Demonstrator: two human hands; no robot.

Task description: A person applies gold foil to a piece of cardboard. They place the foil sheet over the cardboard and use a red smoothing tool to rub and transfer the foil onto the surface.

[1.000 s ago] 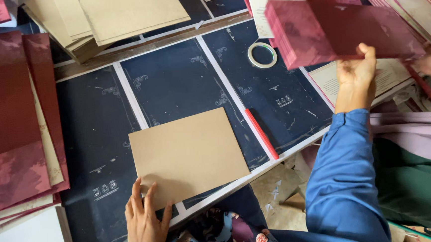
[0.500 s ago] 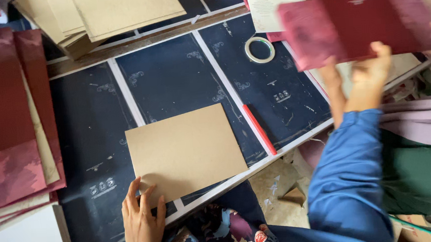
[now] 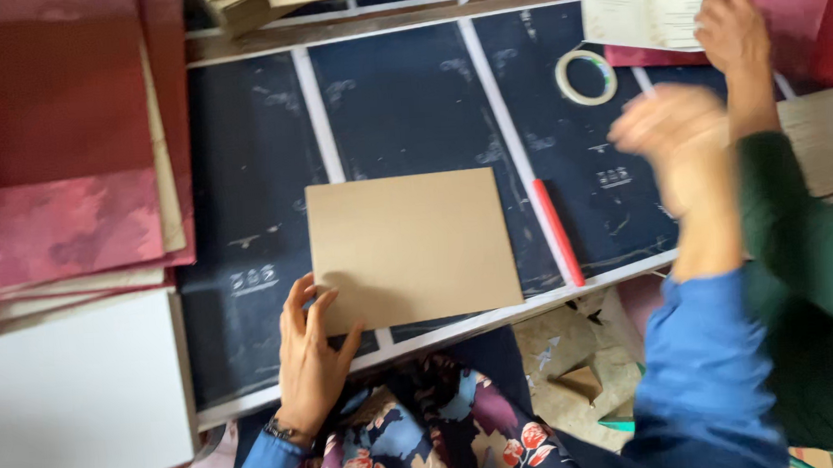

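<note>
A wide dark worktable [image 3: 408, 100] with thin white lines is seen from above; it looks flat and a bit dusty. Left of the brown card, a tall stack of red papers [image 3: 55, 160] is laid, smooth at the top and blotchy lower down. Below that stack, a plain grey board [image 3: 84, 399] is set, with straight edges. The brown card [image 3: 410, 248] itself is a flat, dull rectangle, lying near the table's front edge. Its lower left corner is pressed by the left hand [image 3: 310, 356], fingers spread and flat. Bare dark table is left open above the card. Right of the card, the right hand [image 3: 669, 141] is raised and blurred, so its grip cannot be told. A thin red stick [image 3: 558, 230] lies just right of the card, and a small tape ring [image 3: 586, 77] lies further up.
</note>
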